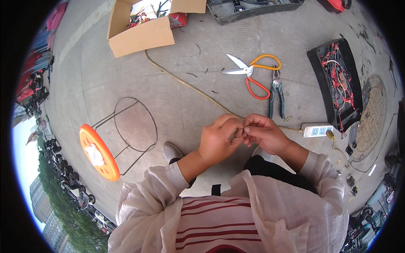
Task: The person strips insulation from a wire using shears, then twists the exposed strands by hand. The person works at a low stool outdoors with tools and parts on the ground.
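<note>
My left hand (221, 137) and my right hand (265, 133) meet in front of me, fingertips pinched together. Whatever lies between the fingers is too small and too hidden to name. Beyond the hands on the ground lie scissors (249, 71) with one orange and one red handle, blades apart. Beside them rest pliers (276, 95) with dark green grips. A tan cable (185, 83) runs along the ground and passes behind my hands. To the right, a white power strip (317, 130) has a plug in it.
An open cardboard box (141, 40) holding wires stands at the far left. A black case (337, 82) full of red wires lies at right, near a round manhole cover (373, 114). A stool with an orange seat (99, 152) lies tipped over at left. Another black case (253, 10) is at the top.
</note>
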Available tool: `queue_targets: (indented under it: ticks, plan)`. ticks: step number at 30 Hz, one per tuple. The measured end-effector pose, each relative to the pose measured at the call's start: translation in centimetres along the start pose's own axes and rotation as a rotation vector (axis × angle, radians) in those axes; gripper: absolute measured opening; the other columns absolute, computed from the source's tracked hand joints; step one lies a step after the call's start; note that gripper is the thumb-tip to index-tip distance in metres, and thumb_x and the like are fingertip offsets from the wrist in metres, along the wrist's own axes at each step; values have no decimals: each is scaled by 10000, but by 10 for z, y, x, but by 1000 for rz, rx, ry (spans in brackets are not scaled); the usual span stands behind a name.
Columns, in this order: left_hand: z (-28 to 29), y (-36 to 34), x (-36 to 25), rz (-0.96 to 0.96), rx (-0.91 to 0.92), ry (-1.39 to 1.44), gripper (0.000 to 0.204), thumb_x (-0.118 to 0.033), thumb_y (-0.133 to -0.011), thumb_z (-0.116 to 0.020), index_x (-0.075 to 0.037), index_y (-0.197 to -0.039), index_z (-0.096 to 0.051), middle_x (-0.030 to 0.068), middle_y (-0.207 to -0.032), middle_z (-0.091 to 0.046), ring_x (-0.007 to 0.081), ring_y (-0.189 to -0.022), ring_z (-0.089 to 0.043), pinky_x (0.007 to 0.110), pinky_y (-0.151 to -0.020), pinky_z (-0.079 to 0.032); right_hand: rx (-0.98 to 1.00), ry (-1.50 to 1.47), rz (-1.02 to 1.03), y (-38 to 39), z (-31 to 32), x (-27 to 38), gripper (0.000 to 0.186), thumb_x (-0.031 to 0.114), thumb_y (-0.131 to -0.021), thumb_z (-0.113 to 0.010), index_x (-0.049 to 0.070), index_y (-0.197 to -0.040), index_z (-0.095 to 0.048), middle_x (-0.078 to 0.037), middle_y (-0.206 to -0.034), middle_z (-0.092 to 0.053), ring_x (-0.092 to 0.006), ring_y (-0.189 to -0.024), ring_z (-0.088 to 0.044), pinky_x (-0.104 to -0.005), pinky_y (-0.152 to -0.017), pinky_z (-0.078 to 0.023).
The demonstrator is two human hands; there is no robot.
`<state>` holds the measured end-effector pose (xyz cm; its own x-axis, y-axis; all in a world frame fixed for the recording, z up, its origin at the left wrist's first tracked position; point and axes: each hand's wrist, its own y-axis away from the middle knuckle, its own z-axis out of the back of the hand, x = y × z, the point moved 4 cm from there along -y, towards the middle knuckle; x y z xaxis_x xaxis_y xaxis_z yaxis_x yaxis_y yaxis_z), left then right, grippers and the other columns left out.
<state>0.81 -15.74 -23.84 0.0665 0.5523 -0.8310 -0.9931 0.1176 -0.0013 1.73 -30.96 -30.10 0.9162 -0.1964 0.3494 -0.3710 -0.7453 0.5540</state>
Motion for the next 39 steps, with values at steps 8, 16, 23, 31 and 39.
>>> queue_targets:
  ticks: [8, 16, 23, 31, 39]
  plan:
    - [-2, -1, -6, 13, 32, 41, 194, 38, -676, -691, -43, -829, -601, 101, -860, -615, 269, -753, -629, 330, -621, -516, 4, -16, 28, 9, 2, 1, 73, 137, -932, -580, 67, -947, -564, -38, -884, -616, -130, -760, -617, -266, -663, -495]
    - [-1, 1, -5, -22, -13, 24, 199, -44, -687, -708, -95, -841, -593, 57, -883, -625, 268, -706, -639, 350, -572, -526, -18, 9, 56, 9, 2, -1, 65, 122, -925, -593, 60, -939, -582, -34, -855, -621, -123, -740, -616, -260, -644, -500]
    - [-3, 2, -2, -25, -15, 27, 205, 3, -683, -694, -70, -845, -592, 75, -884, -623, 267, -725, -640, 339, -588, -527, -28, 16, 79, 8, 4, 0, 54, 99, -910, -612, 54, -930, -590, -29, -845, -623, -115, -728, -619, -258, -628, -502]
    - [-6, -3, -2, -4, 16, 51, 213, 71, -669, -670, -32, -835, -585, 101, -869, -613, 269, -775, -629, 326, -637, -520, -29, -3, 89, 7, 7, 0, 38, 93, -906, -603, 60, -914, -585, -20, -836, -615, -113, -726, -612, -254, -630, -494]
    - [-2, -41, 68, 95, 35, 77, 186, -87, -855, -620, -24, -1028, -643, 152, -980, -663, 309, -865, -649, 374, -772, -517, -183, 59, 105, 11, 16, 8, 27, 89, -917, -566, 71, -898, -560, -13, -813, -586, -101, -692, -559, -250, -623, -463]
